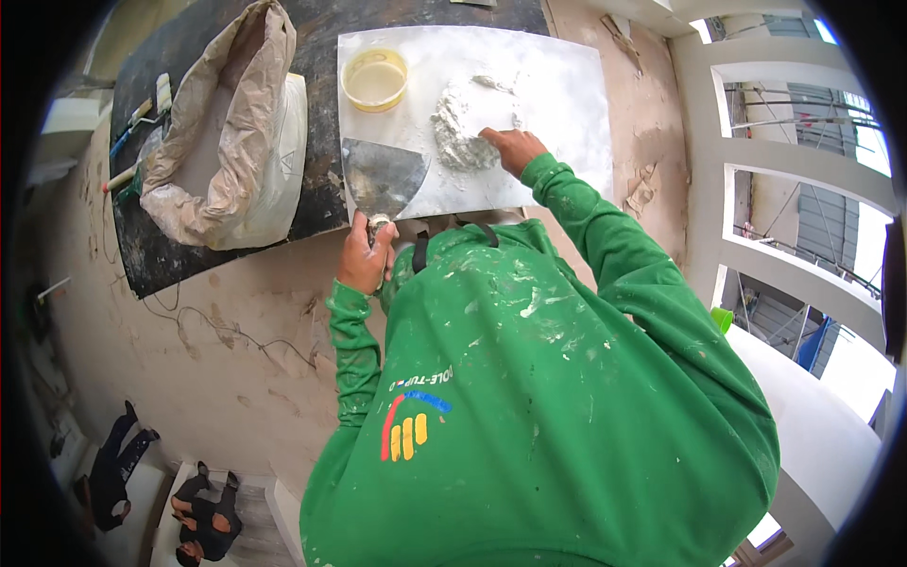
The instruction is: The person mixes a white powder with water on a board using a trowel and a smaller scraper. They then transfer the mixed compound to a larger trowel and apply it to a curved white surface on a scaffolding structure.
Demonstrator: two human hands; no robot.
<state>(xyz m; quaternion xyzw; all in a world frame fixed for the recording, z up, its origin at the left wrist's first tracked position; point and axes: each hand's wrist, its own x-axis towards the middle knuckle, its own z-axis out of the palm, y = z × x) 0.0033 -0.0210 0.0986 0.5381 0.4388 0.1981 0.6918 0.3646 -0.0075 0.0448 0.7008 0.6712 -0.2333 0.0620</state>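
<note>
One dark counter (323,142) carries everything, its surface smeared with pale marks. A white board (562,123) lies over its right part. Left of the board stands an open brown paper bag (250,123), its mouth gaping, its side reaching the counter's near edge. On the board's middle, toward its far edge, sits a rough, curved heap of white paste (458,142). A wide scraper (383,178) has its blade over the board's near left corner; whether the blade touches is unclear. The left grip (362,260) is closed around its handle, just off the near edge. The right grip (515,149) is narrow, fingers bunched at the paste's right side; whether they hold anything cannot be told. A yellow-rimmed tub (374,107) stands at the board's far left corner. By the counter's left edge lies a paintbrush (142,111).
</note>
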